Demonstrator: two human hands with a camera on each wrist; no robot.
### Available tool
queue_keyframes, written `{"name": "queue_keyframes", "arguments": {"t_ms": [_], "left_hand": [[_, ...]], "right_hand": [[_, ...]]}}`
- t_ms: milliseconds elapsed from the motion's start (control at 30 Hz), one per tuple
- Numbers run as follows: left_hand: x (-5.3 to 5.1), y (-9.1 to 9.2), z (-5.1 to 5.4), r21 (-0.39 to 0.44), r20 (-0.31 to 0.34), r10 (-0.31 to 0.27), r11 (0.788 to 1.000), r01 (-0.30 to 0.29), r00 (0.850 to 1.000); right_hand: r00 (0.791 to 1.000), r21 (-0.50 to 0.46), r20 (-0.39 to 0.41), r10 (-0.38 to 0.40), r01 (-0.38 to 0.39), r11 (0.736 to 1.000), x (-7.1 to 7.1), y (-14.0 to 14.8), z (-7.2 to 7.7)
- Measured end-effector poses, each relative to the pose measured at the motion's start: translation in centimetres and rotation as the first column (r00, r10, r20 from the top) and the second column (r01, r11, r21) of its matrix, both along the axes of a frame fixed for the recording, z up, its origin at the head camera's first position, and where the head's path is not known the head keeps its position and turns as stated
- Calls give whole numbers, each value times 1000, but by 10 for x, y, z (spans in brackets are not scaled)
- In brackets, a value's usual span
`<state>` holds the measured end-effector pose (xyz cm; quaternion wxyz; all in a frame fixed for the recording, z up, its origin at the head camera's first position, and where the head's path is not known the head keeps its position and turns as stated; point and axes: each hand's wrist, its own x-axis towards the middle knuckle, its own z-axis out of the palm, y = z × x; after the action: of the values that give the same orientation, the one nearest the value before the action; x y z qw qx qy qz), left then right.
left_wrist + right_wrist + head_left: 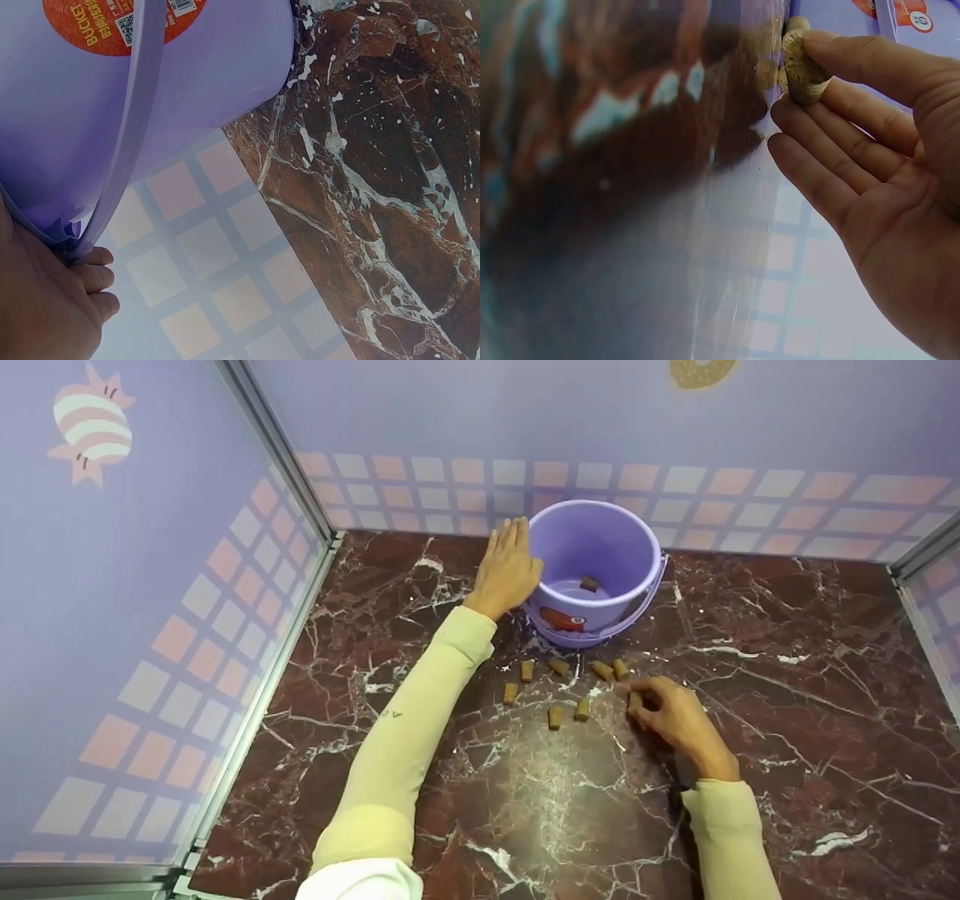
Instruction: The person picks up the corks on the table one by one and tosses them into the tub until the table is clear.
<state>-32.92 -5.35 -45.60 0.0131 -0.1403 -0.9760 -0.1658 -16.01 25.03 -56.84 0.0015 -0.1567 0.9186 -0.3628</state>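
A purple bucket (574, 619) stands near the back wall with one brown cork (589, 583) inside. My left hand (508, 574) rests at its left rim; in the left wrist view this hand (49, 300) lies against the rim beside the handle (131, 120), fingers fairly straight. On the table in front of the bucket stand or lie several corks (554, 718). To their right, my right hand (675, 720) pinches a cork (634, 702) at the tabletop. The right wrist view has the cork (804, 64) between thumb and index finger of this hand (885, 157), other fingers extended.
A dark red marble-patterned table (787, 720) lies under everything. A purple wall (480, 405) with pink and white squares runs behind the bucket, and a similar wall (180, 510) is on the left. Part of another wall shows at the right edge.
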Motion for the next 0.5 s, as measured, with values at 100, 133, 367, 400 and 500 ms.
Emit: {"name": "queue_keyframes", "arguments": {"t_ms": [100,133,367,400,500], "left_hand": [[0,0,2,8,7,1,1000,-1,1000],[0,1,3,6,9,2,1000,-2,1000],[1,0,3,5,8,0,1000,0,1000],[1,0,2,6,8,-1,1000,1,1000],[2,-1,2,2,8,-1,1000,1,1000]], "right_hand": [[1000,0,-10,0,0,1000,-1,0,2],[1000,0,-17,2,-2,1000,-1,0,2],[999,-17,-39,10,-10,1000,0,0,3],[999,-21,-32,9,-9,1000,1,0,3],[1000,-32,-11,5,-5,999,2,0,3]]}}
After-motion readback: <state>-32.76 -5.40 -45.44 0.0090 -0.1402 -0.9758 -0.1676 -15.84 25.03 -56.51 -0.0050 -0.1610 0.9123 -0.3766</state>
